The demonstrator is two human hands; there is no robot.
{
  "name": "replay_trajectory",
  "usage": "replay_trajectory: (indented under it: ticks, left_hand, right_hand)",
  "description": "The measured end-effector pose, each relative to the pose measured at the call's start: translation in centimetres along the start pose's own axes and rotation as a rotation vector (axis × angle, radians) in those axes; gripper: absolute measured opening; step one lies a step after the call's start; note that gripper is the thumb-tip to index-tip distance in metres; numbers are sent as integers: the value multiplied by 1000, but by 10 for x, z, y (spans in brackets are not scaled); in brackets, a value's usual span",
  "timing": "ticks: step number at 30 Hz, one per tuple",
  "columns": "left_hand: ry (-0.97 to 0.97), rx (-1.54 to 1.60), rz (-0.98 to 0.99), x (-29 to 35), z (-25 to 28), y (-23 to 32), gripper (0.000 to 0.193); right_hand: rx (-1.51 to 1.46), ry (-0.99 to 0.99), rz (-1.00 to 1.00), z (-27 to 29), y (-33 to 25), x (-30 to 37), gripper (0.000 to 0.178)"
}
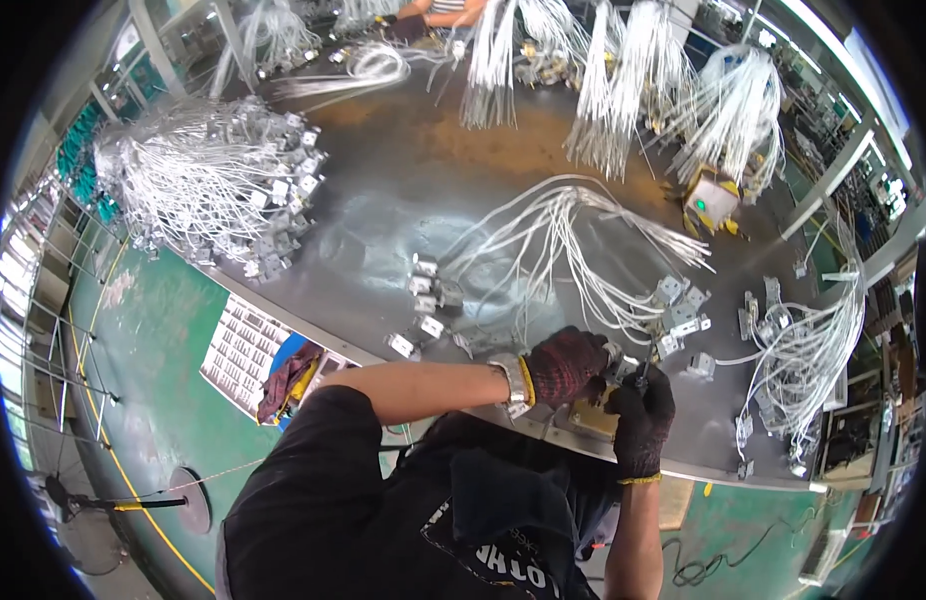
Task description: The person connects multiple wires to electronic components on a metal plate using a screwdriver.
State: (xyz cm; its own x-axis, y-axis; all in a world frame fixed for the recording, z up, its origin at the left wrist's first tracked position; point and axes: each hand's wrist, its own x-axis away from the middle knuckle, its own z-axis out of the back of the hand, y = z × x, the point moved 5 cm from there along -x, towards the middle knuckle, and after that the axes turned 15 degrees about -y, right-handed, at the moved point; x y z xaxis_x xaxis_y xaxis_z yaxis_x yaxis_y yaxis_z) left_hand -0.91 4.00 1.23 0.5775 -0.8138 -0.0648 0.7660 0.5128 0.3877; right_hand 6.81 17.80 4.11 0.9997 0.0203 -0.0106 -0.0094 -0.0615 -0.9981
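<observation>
My left hand point(568, 366), in a dark red and black knit glove, is closed at the table's near edge around a small silver metal bracket point(623, 369). Close beside it on the right, my gloved right hand point(643, 420) has its fingers bent in at the same bracket. What the right fingers pinch is too small and dark to make out. Below and between the hands is a yellowish block point(593, 418), partly covered by them. Just beyond lies a loose bundle of white wires point(568, 245), with metal brackets point(683, 305) at its right end and more brackets point(423, 285) to the left.
A big heap of white wires with metal ends point(198, 185) covers the table's far left. Another wire bundle point(803, 350) lies at the right. Wire bunches point(623, 85) and a yellow-and-grey device point(711, 203) stand at the back. A white tray point(245, 345) sits off the left edge.
</observation>
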Motion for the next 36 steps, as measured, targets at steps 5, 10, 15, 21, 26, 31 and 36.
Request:
replay_trajectory:
  ticks: [5, 10, 15, 21, 26, 31, 36]
  left_hand:
    - [-34, -111, -34, 3, 8, -1, 36]
    - [-63, -215, -16, -3, 13, 1, 30]
    - [-107, -279, -33, -4, 1, 1, 37]
    - [-24, -192, -48, -2, -3, 10, 40]
    - [-113, -214, 2, -8, -5, 11, 41]
    - [-180, -264, -5, -7, 2, 14, 28]
    - [-177, -241, 5, -12, -2, 14, 24]
  right_hand:
    - [63, -19, -73, -12, -7, 4, 24]
    - [7, 7, -111, -5, 19, 14, 25]
    - [-143, 9, -94, -7, 22, 24, 29]
    - [-113, 5, -52, 1, 19, 29, 32]
    - [-141, 22, -71, 7, 24, 30, 33]
    - [-131, 27, -81, 5, 25, 29, 33]
    - [-112, 34, -116, 9, 33, 27, 31]
